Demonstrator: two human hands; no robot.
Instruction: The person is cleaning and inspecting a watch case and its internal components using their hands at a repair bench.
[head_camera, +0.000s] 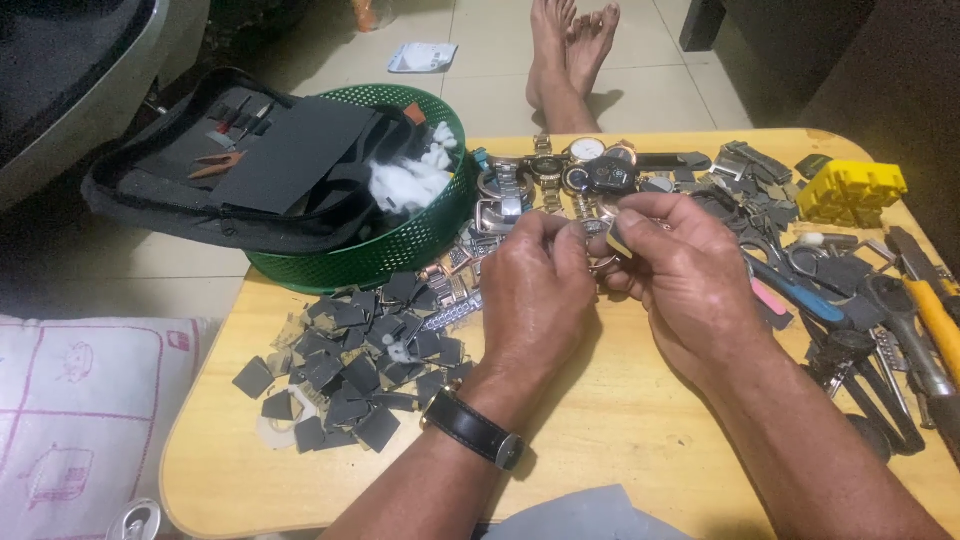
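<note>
We see both hands meeting over the middle of the low yellow wooden table (610, 420), pinching one small metal watch part (603, 262) between them; it is mostly hidden by the fingers, only a pale glint and a thin ring edge show, so we cannot tell its full shape. Left hand (535, 290), black-strapped wristwatch (475, 428) on its wrist, has fingers curled narrow onto the part; right hand (680, 275) is closed tight too, thumb and forefinger gripping it. Just behind the hands lies a row of metal wristwatches (570, 170), shiny steel and gold-toned. Left of the hands is a heap of flat dark grey square pads (350, 370). A round green plastic basket (400, 250) carries an open black tool case (250, 160) and white cotton (410, 180). To the right: yellow plastic block (850, 190), blue-handled tool (795, 290), dark pliers (870, 370), yellow-handled tool (935, 320).
</note>
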